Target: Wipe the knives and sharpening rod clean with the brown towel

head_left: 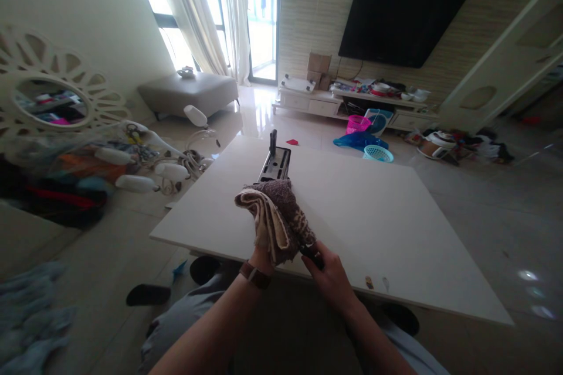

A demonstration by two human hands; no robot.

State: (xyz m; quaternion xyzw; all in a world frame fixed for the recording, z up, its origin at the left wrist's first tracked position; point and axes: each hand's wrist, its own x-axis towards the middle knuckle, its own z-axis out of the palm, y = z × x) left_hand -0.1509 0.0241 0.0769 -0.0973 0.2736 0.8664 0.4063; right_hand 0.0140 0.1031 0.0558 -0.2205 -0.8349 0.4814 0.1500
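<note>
Both hands meet at the near edge of a white table [373, 217]. Left hand [263, 258], with a brown strap [255, 275] at the wrist, is closed inside a folded towel [275, 217], brown and cream, bunched thick over palm and fingers. Right hand [329, 275] is clenched around a dark handle [313, 255] that pokes out of the towel's near right end. The rest of that tool is hidden in the cloth, so its shape cannot be told. The wrapped tool slants from near right to far left, low over the tabletop. Just beyond the towel a dark slotted rack [275, 165] lies on the table, one handle standing up from it. The towel looks soft, light and limp, likely to slip unless pinched in a full fist. The tool seems stiff and slim, perhaps a blade, so the handle is the safe place to grip, with thick cloth between palm and the covered part.
</note>
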